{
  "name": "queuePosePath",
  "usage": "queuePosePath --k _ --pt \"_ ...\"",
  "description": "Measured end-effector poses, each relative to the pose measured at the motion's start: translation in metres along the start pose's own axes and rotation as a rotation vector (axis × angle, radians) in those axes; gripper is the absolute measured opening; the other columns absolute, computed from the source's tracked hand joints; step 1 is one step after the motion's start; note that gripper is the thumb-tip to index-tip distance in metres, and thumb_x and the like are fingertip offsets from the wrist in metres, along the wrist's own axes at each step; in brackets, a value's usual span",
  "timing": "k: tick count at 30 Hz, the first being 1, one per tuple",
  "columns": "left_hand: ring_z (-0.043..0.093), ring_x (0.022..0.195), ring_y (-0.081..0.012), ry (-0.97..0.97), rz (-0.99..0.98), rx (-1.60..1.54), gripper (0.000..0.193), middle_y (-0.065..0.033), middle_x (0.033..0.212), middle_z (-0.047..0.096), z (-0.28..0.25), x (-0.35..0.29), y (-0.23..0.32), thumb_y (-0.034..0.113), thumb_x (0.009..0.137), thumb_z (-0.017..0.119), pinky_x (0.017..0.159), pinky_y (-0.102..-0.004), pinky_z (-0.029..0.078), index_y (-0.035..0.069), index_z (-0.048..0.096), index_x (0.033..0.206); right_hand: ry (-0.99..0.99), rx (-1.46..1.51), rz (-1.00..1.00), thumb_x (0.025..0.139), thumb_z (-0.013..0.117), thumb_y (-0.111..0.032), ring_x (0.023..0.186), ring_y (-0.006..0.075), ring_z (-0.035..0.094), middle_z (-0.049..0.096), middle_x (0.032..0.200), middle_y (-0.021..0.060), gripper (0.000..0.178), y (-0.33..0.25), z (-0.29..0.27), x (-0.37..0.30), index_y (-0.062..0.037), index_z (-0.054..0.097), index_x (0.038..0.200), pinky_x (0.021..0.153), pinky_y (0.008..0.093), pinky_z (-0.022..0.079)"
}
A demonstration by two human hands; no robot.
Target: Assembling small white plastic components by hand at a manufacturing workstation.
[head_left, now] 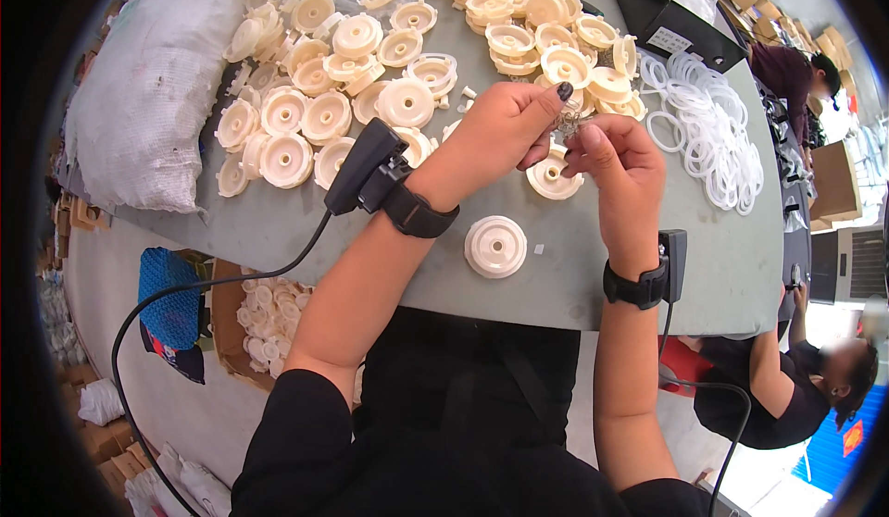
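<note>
Both hands meet above the middle of the table, pinching at a small tangle of thin metal springs (pixel 569 124). My left hand (pixel 500 128) is closed on it from the left, thumb on top. My right hand (pixel 622 161) grips it from the right with thumb and fingertips. Just below the fingers, a cream plastic wheel-shaped part (pixel 553 182) is partly covered by them. Nearer to me, a single round cream part (pixel 495 247) lies flat, with a tiny whitish square piece (pixel 539 249) beside it.
Heaps of cream round parts (pixel 405 102) spread over the grey table (pixel 417 281). White rings (pixel 713 137) lie to the right, near a black box (pixel 681 17). A white sack (pixel 148 82) stands far left. Below sits a carton of parts (pixel 269 323). Other people work at right.
</note>
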State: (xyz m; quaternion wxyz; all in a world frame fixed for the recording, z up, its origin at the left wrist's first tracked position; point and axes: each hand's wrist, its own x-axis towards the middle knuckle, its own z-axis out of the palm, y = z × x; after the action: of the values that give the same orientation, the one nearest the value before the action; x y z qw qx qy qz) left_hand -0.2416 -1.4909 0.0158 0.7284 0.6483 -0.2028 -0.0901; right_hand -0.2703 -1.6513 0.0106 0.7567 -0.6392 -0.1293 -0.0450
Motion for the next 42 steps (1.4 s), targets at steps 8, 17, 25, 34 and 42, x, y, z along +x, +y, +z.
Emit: queuePosePath --k 8,17,25,34,42 --pt "0.033 0.042 -0.0061 -0.001 -0.234 -0.150 0.037 0.0048 0.052 0.034 -0.006 -0.004 0.009 0.030 0.093 0.045 0.040 -0.0217 0.027 0.012 0.038 0.061 0.053 -0.144 -0.235 0.076 0.066 0.007 0.087 0.0145 0.061 0.061 0.092 0.0081 0.020 -0.006 0.006 -0.003 0.0026 0.058 0.093 0.078 0.0261 0.051" --pt "0.034 0.042 -0.0068 -0.011 -0.301 -0.166 0.037 0.0045 0.050 0.034 -0.009 -0.003 0.014 0.028 0.090 0.046 0.041 -0.0236 0.028 0.013 0.037 0.058 0.005 -0.272 -0.376 0.074 0.064 0.010 0.092 0.0160 0.060 0.060 0.093 0.0078 0.022 -0.001 0.009 -0.003 0.0029 0.058 0.094 0.085 0.0281 0.048" --pt "0.034 0.045 -0.0056 0.062 -0.078 -0.096 0.039 0.0051 0.052 0.034 -0.004 -0.004 0.007 0.030 0.093 0.044 0.041 -0.0224 0.026 0.012 0.037 0.059 0.091 -0.058 -0.147 0.075 0.066 0.008 0.092 0.0155 0.060 0.060 0.094 0.0078 0.024 -0.002 0.013 -0.003 0.0022 0.056 0.097 0.083 0.0276 0.049" --pt "0.031 0.041 -0.0065 0.079 -0.226 -0.143 0.038 0.0044 0.047 0.033 -0.007 -0.006 0.014 0.031 0.091 0.045 0.039 -0.0228 0.025 0.013 0.038 0.059 0.037 -0.111 -0.398 0.076 0.059 0.014 0.096 0.0184 0.059 0.060 0.098 0.0102 0.026 0.002 0.013 -0.005 0.0027 0.055 0.099 0.087 0.0311 0.047" --pt "0.032 0.041 -0.0068 0.028 -0.255 -0.224 0.037 0.0039 0.047 0.034 -0.007 -0.005 0.015 0.030 0.091 0.046 0.039 -0.0232 0.026 0.012 0.039 0.060 0.127 -0.182 -0.309 0.075 0.059 0.014 0.094 0.0180 0.060 0.061 0.096 0.0114 0.022 -0.004 0.015 -0.009 0.0014 0.055 0.093 0.083 0.0287 0.050"
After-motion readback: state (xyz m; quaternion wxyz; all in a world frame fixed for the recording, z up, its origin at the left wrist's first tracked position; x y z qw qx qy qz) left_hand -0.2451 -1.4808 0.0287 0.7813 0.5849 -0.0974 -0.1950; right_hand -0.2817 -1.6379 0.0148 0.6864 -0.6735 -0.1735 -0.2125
